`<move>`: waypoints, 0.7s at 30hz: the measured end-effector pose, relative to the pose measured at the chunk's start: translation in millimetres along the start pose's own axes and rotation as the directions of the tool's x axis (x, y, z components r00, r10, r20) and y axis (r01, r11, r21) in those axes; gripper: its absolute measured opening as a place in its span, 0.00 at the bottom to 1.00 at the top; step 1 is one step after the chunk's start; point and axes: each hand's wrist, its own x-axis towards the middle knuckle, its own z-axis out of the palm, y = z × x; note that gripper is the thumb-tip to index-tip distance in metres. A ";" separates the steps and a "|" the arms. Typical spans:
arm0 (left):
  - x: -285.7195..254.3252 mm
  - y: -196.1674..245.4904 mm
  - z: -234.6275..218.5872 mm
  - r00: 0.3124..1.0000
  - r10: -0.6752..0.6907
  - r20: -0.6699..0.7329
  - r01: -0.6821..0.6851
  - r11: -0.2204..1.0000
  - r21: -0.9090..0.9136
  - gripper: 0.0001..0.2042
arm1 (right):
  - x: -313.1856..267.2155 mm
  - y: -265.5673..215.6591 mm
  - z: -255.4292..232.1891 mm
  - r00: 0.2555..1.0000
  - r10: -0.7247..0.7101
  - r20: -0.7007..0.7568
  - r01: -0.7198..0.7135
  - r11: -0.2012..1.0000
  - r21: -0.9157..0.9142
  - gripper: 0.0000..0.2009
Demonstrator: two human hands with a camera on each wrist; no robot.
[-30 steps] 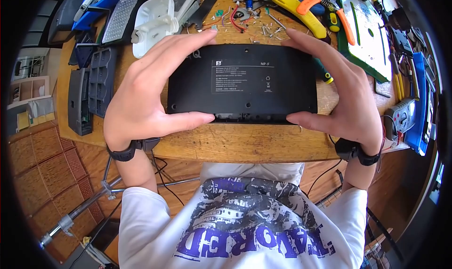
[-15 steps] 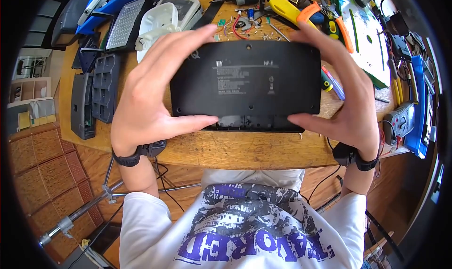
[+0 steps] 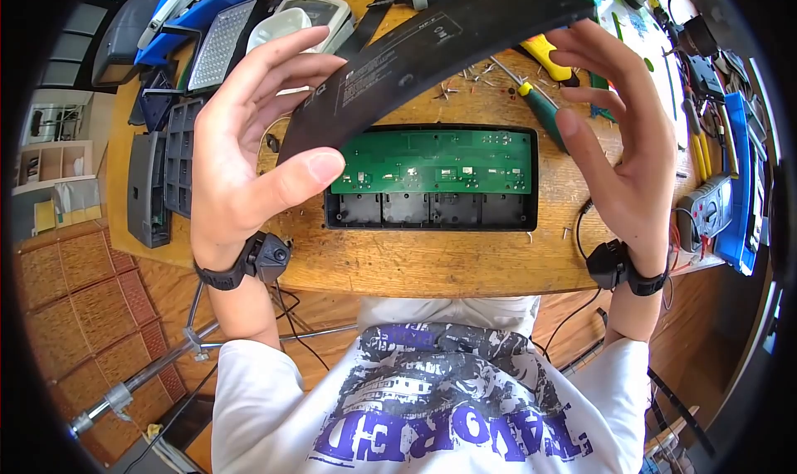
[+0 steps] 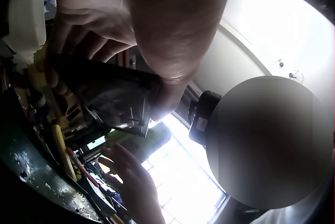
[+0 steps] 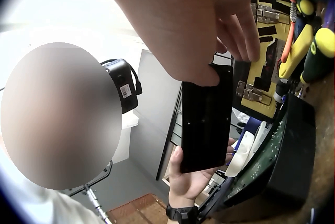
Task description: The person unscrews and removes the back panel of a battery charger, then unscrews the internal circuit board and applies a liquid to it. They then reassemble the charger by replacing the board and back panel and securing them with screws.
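My left hand (image 3: 237, 142) grips the left end of a black plastic cover (image 3: 415, 55), thumb on the near edge and fingers behind it. The cover is tilted up above the bench, its printed label facing me; in the right wrist view the cover (image 5: 207, 124) shows its dark, plain face. Close to the cover's right end, my right hand (image 3: 627, 134) has its fingers spread and relaxed, thumb apart from the cover. Below lies a black casing (image 3: 432, 223) with a green circuit board (image 3: 432, 163) inside and several compartments along its near side.
A green-handled screwdriver (image 3: 544, 113) lies right of the casing, with loose screws and a yellow-handled tool (image 3: 548, 59) behind. Grey trays (image 3: 148, 188) stand at left, near a white plastic housing (image 3: 278, 30). A multimeter (image 3: 710, 204) sits at the right edge.
The cover, earlier held flat over the casing by both hands, has come up and swung tilted, its right end raised. The circuit board now shows. My right hand has loosened from the cover.
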 end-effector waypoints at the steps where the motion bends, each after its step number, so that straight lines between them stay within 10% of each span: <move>1: 0.2 -0.1 0.4 1.000 0.010 -0.003 -0.010 1.000 -0.001 0.48 | -0.7 0.0 -0.6 1.000 0.000 -0.001 0.000 1.000 0.000 0.33; 10: 0.1 0.6 0.5 0.951 0.133 0.280 -0.224 0.918 0.326 0.55 | 5.1 -4.9 -9.9 0.989 0.136 0.056 -0.141 0.985 0.104 0.29; 12: -1.0 3.1 3.0 0.932 0.137 0.336 -0.259 0.899 0.353 0.54 | 8.4 -6.8 -13.6 0.923 -0.086 0.375 0.128 0.988 -0.087 0.44; 16: -2.4 1.5 9.7 0.908 0.111 0.403 -0.283 0.873 0.397 0.54 | -4.0 -15.8 3.0 0.873 -0.016 0.488 0.085 0.989 -0.119 0.61; 21: -7.2 0.0 14.3 0.893 0.051 0.448 -0.285 0.834 0.473 0.54 | -7.1 -11.3 1.3 0.836 0.054 0.546 0.074 0.975 -0.209 0.59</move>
